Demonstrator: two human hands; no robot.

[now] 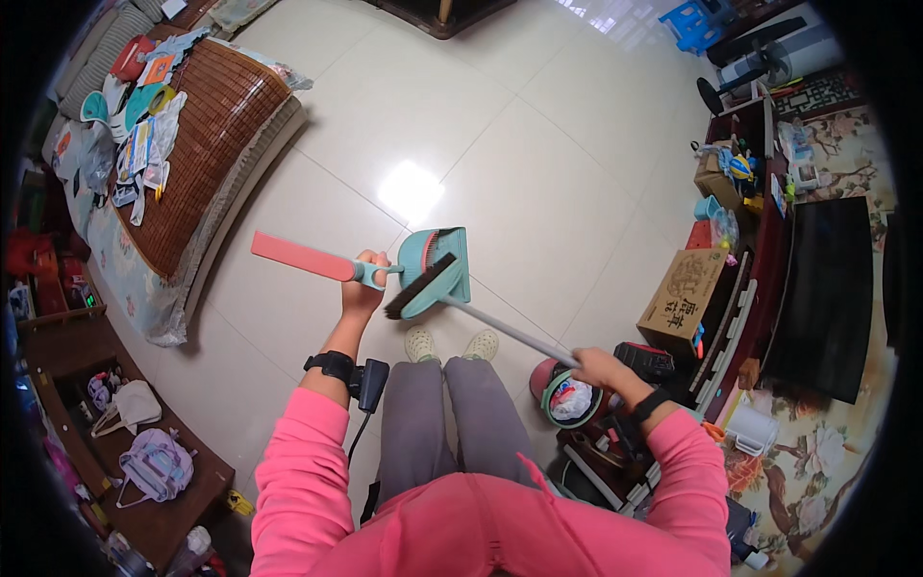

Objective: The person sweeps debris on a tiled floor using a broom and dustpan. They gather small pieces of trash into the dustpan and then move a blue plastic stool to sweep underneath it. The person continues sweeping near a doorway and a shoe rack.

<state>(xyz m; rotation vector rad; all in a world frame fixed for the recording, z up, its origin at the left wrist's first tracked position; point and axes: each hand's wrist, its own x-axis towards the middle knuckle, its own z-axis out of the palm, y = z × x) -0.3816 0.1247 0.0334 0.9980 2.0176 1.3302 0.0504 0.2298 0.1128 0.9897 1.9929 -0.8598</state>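
My left hand (363,292) is wrapped around the teal upper end of a dustpan's handle, which has a long flat pink part (303,255) pointing left. The teal dustpan (453,241) is in front of my shoes, with a pink comb-toothed strip (430,245) inside. My right hand (604,371) grips the grey pole (512,330) of a broom. That broom's teal head (441,285) with dark bristles (418,287) overlaps the dustpan in view; whether they touch, I cannot tell.
A bin (573,398) with a lining bag stands near my right hand. Beyond it are a cardboard box (681,297) and a television (818,299). On the left are a mat-covered seat (216,130) and a wooden cabinet (180,523) bearing a backpack (155,465). Pale tiles (519,159) cover the floor.
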